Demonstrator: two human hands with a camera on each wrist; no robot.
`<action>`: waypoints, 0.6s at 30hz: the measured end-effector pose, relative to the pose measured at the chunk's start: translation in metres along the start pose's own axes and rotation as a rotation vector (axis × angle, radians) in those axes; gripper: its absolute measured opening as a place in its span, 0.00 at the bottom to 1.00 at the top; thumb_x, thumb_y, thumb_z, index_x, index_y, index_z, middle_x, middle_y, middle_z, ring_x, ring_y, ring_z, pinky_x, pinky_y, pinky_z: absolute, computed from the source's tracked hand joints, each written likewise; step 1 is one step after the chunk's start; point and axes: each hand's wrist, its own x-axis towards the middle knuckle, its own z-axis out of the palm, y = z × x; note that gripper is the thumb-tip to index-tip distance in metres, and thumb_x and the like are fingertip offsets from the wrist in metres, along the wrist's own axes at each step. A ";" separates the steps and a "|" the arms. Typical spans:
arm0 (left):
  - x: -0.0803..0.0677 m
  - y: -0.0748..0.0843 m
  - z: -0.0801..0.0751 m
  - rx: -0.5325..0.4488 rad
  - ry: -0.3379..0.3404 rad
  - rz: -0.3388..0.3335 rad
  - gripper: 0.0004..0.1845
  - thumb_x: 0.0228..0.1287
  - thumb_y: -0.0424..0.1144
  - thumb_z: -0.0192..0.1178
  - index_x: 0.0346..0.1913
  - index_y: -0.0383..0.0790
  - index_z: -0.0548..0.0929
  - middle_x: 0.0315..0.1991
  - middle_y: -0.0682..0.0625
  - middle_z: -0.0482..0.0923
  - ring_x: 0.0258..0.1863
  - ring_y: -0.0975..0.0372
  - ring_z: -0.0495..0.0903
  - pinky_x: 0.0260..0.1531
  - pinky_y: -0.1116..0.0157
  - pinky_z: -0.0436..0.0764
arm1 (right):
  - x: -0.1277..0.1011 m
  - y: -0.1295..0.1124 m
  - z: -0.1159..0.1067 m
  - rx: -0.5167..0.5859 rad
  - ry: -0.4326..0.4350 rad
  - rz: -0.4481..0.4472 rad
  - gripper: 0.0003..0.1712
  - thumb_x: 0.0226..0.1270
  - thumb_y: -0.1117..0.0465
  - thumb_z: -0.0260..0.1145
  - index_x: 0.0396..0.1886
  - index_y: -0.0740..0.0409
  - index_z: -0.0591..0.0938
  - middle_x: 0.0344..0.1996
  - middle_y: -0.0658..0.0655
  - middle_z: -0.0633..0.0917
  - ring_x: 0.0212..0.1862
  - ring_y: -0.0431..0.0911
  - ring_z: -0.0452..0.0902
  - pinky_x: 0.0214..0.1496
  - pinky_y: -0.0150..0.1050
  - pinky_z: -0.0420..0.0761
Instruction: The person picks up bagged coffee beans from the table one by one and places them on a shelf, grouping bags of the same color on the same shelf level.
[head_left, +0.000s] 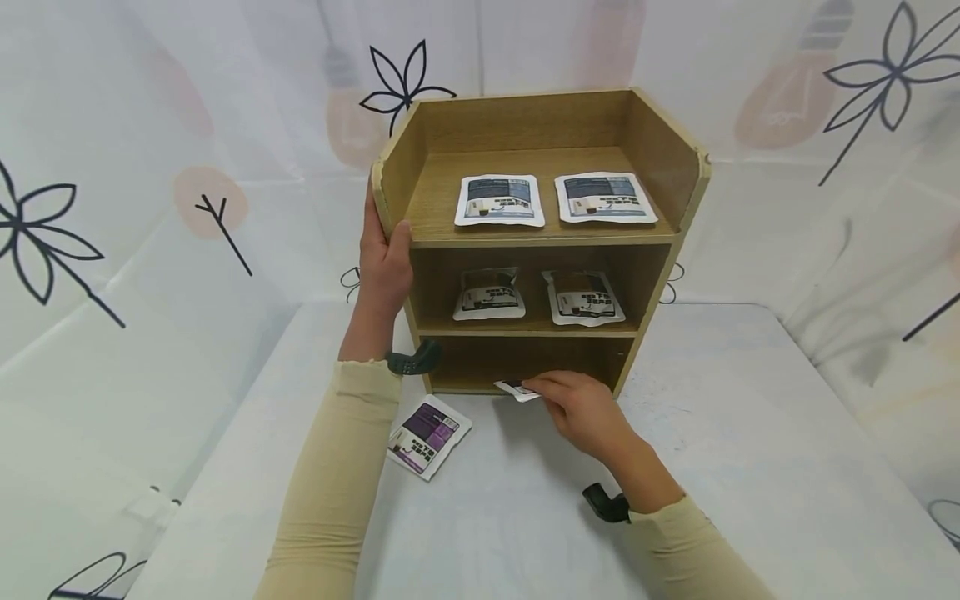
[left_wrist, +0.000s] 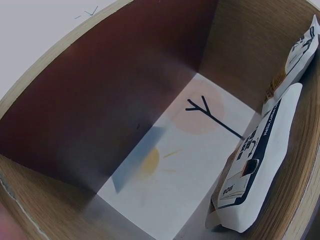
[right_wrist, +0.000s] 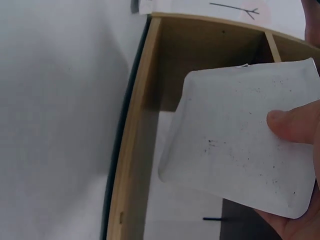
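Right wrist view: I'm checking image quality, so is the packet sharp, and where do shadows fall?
Right wrist view: the packet held by the right hand looks soft, its print unreadable. Head view: the wooden shelf is evenly lit, its bottom compartment shaded.

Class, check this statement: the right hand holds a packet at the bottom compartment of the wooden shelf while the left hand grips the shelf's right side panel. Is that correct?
Not quite. The left hand grips the left side panel of the wooden shelf, not the right, as the head view shows. The rest stands: the right hand holds a packet at the bottom compartment.
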 end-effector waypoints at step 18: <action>-0.002 0.002 0.000 -0.020 0.002 0.032 0.36 0.72 0.36 0.40 0.78 0.56 0.41 0.75 0.53 0.53 0.70 0.63 0.58 0.72 0.58 0.56 | -0.017 0.027 0.006 -0.084 -0.016 0.128 0.17 0.58 0.70 0.68 0.46 0.53 0.87 0.41 0.55 0.87 0.43 0.52 0.84 0.44 0.48 0.82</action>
